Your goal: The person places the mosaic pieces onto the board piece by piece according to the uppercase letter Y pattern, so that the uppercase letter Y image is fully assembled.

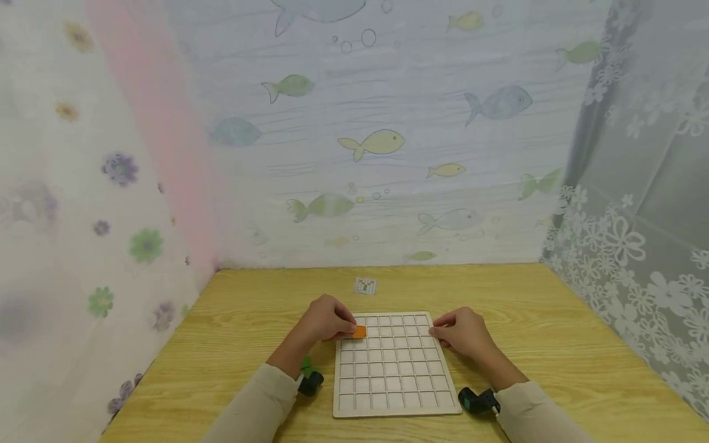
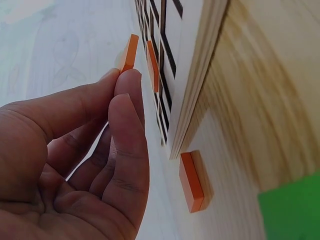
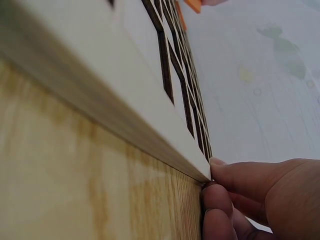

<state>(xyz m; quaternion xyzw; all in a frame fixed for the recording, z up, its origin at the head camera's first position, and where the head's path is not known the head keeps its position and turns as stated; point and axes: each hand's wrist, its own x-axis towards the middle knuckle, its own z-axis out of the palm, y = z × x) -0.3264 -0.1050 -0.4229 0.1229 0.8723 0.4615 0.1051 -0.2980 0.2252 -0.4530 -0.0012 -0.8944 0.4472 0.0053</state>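
A pale wooden grid board (image 1: 392, 384) lies on the table in front of me. Over its upper left part, my left hand (image 1: 331, 321) pinches an orange tile (image 2: 131, 51) between thumb and fingertips, just off the surface. In the left wrist view another orange tile (image 2: 152, 67) sits on the board, and a third orange piece (image 2: 191, 182) rests on the table beside the board's left edge. My right hand (image 1: 462, 333) grips the board's right edge near the top corner, thumb on the upper face and fingers curled against the side.
Behind the board lies a small card (image 1: 365, 285) with a coloured grid pattern. Green pieces (image 1: 306, 367) lie left of the board, partly hidden by the left wrist's dark camera (image 1: 311, 384). Fish-printed sheeting (image 1: 382, 184) hangs at the table's back edge.
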